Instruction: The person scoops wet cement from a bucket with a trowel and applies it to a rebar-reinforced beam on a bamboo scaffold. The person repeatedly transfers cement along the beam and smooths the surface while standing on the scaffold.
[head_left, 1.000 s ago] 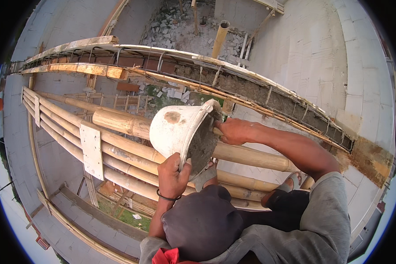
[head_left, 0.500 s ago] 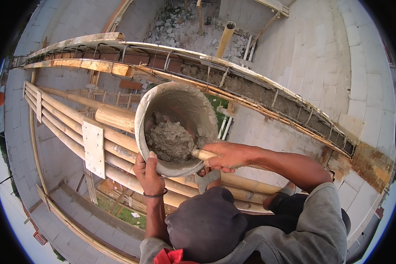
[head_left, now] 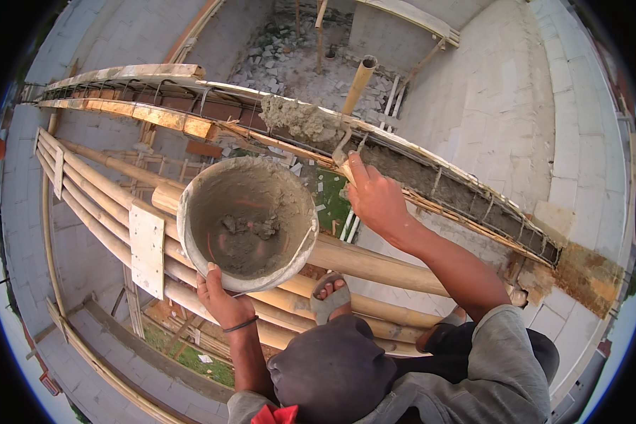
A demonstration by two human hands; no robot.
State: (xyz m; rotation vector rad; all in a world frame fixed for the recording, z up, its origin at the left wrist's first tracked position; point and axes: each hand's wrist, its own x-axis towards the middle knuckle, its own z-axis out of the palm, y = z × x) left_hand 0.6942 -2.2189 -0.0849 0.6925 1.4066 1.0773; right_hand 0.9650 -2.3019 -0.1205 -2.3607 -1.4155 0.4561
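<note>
My left hand (head_left: 226,300) grips the near rim of a mortar-smeared bucket (head_left: 237,182), which is tilted so its inside shows. A little wet mortar (head_left: 261,226) lies at its bottom. My right hand (head_left: 379,199) is closed round the handle of a trowel (head_left: 341,148), its arm stretched out. A big lump of grey mortar (head_left: 300,120) hides the trowel's blade. The lump is over a long, narrow formwork trough (head_left: 152,121) with steel bars inside. Right of the trowel, grey mix (head_left: 410,166) fills the trough; farther left, bars and reddish bottom show.
Below the bucket runs a platform of bamboo poles (head_left: 381,265) with a pale board (head_left: 147,251) across it. Gaps beside it show grass and ground far below. Beyond the trough, a bamboo post (head_left: 360,83) stands over rubble (head_left: 272,60). Block walls (head_left: 502,92) rise around.
My right hand has lifted the trowel with a mortar load out of the bucket and out over the trough. The bucket has shifted left and slightly down, with much less mortar inside.
</note>
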